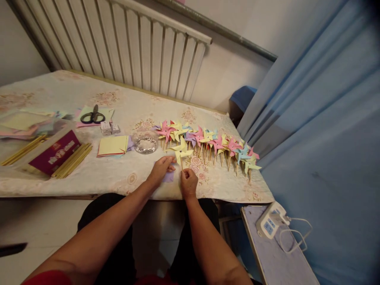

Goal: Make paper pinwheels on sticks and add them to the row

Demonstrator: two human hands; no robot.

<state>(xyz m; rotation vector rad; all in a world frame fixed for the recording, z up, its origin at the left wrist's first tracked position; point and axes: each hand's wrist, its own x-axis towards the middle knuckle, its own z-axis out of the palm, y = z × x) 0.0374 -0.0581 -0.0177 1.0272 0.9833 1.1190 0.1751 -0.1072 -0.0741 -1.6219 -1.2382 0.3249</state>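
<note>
A pale yellow paper pinwheel stands upright on its thin stick above the near side of the table. My right hand is closed, pinching that stick below the blades. Just left of it, my left hand hovers with loosely bent fingers, apart from the stick and with nothing visible in them. Under the left hand lies a purple paper square, partly covered. Behind the held pinwheel runs a long row of finished pinwheels in pink, yellow, blue and purple.
Left of my hands are a round clear dish of small shiny pins, a stack of coloured paper squares, small boxes, black-handled scissors and bundled sticks. A power strip sits on a lower surface at right, beside a blue curtain.
</note>
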